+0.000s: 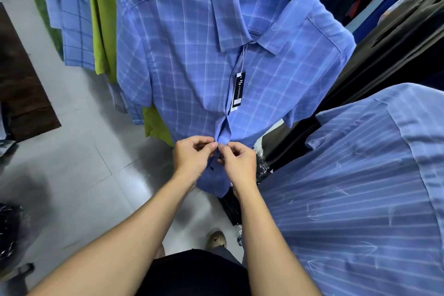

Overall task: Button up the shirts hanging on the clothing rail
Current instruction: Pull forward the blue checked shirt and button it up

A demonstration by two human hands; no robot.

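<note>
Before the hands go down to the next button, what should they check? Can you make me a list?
1. Left hand pinches one front edge of the checked shirt: ok.
2. Right hand pinches the other edge, fingertips meeting the left ones: ok.
3. This fastening is finished: cannot tell, the fingers hide it.
4. Paper tag hangs above the hands, out of their way: ok.
5. Dark button below the left hand is done up: not ok, it looks open.
6. Shirt hangs straight on its hanger: ok.
</note>
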